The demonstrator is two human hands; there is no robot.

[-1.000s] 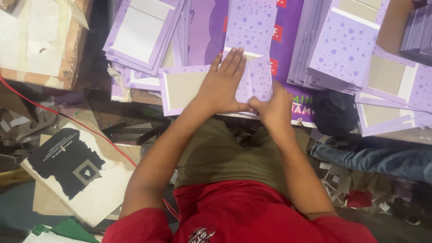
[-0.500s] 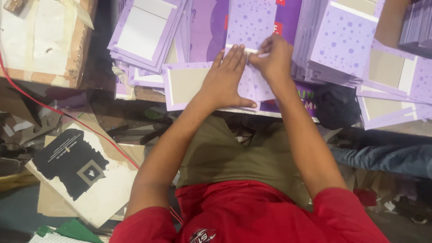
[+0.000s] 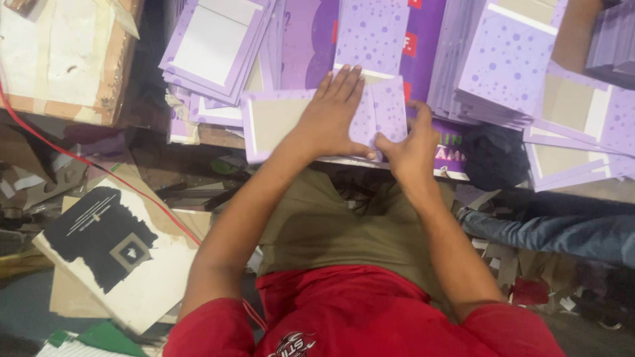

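Folded card [image 3: 387, 109] — lilac, dotted; shirt [image 3: 370, 317] — red

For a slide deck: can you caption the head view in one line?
Left hand flat on a purple dotted card, right hand at its edge, card stacks around.

R hand [image 3: 413, 147] back down on card [image 3: 387, 106]

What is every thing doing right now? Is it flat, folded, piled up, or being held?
Left hand: flat, fingers spread, pressing the purple dotted card.
Right hand: pinching the card's lower right edge.
Purple dotted card: lying flat, one flap folded over, grey inside showing at left.
Card stack, upper left: piled, fanned out unevenly.
Card stack, upper right: piled, slanting.
Red cable: slack, trailing across the clutter.
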